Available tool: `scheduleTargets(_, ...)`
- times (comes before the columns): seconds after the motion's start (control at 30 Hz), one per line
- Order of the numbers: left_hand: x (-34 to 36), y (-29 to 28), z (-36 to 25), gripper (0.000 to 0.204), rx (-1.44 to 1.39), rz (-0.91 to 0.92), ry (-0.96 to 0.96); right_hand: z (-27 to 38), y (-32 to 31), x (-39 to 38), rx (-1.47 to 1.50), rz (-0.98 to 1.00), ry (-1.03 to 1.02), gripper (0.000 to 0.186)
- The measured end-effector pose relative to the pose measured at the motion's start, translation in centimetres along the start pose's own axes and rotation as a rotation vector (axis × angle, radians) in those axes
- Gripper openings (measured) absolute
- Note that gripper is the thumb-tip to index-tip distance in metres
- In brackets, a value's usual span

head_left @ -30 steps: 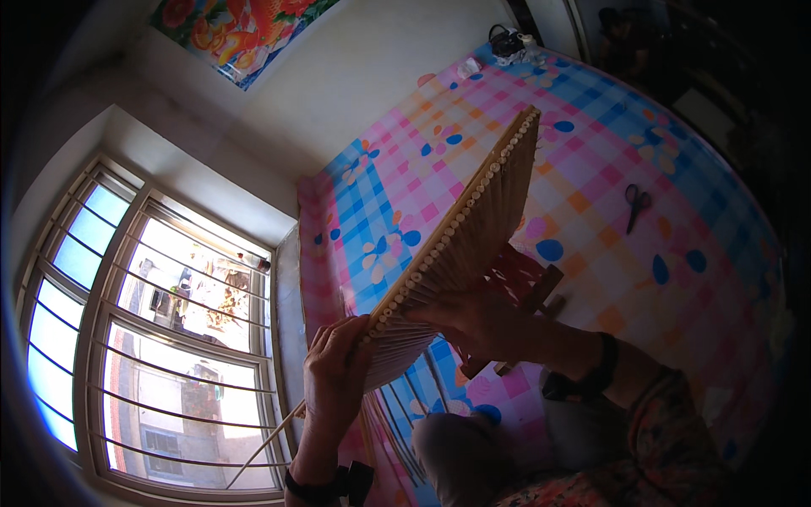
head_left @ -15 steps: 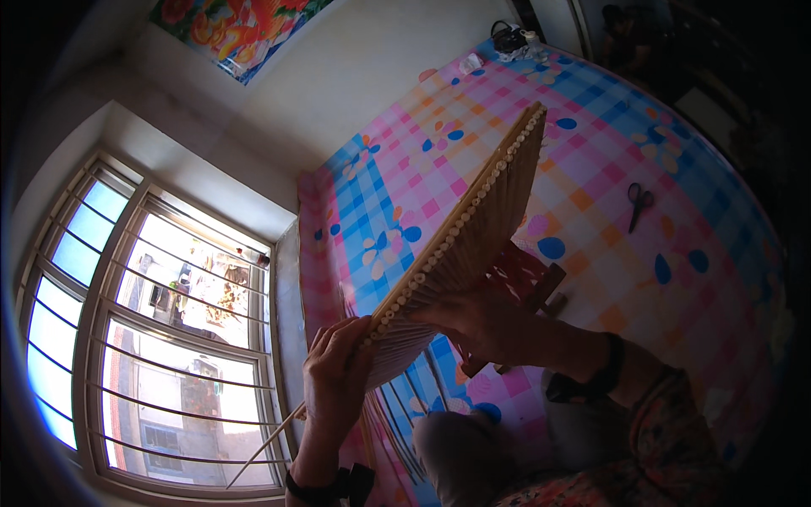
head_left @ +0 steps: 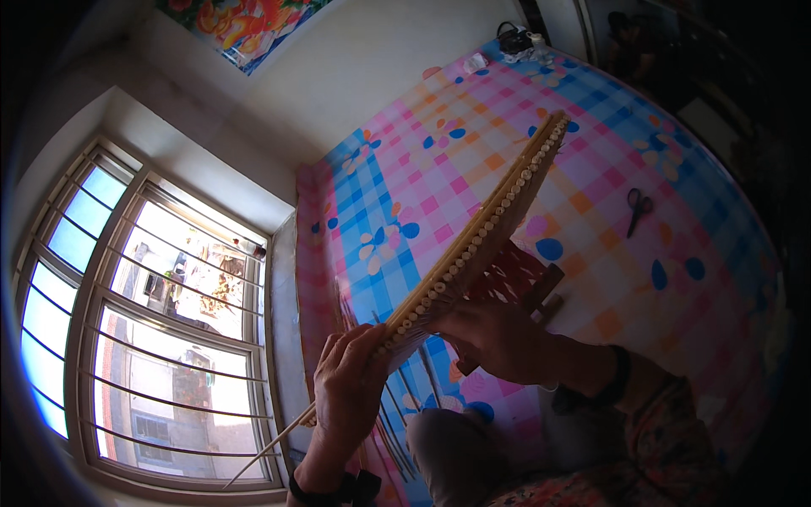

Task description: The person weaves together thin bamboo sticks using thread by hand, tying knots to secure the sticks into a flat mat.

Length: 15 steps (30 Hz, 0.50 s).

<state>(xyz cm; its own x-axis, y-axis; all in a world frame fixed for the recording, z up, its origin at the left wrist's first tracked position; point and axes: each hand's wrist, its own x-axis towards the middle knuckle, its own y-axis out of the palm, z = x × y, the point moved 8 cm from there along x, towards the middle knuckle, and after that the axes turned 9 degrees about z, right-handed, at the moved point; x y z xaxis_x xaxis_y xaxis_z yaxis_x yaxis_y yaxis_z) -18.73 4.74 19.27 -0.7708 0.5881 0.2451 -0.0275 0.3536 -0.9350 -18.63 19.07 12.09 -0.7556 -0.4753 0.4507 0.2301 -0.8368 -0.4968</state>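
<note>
Head view, bamboo mat (head_left: 490, 228) edge-on, scissors (head_left: 638, 205) well apart

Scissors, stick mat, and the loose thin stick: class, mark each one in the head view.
scissors (head_left: 637, 208), head view, on the handles.
stick mat (head_left: 490, 232), head view, on its row of stick ends.
thin stick (head_left: 262, 456), head view, mid-shaft.

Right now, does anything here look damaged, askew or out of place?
One thin stick pokes out far beyond the lower end of the bamboo-stick mat near the left hand. The scissors lie alone on the checked cloth. Nothing looks damaged.
</note>
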Motion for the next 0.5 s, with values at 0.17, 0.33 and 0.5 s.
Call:
scheduleTargets(0.17,-1.2,0.9,-1.1,0.036,0.005,-0.010,0.057,0.4,0.3,-1.5,0.008,-0.136,-0.109,0.034)
scheduleTargets(0.33,-1.8,1.2,-1.8,0.031,0.013,-0.004,0.019,-0.2,1.1,-2.4,0.047,-0.106,-0.092,0.030)
scheduleTargets(0.5,-2.4,1.7,-2.8,0.036,-0.051,0.001,-0.002,-0.3,1.1,-4.2,-0.035,-0.063,-0.060,0.030)
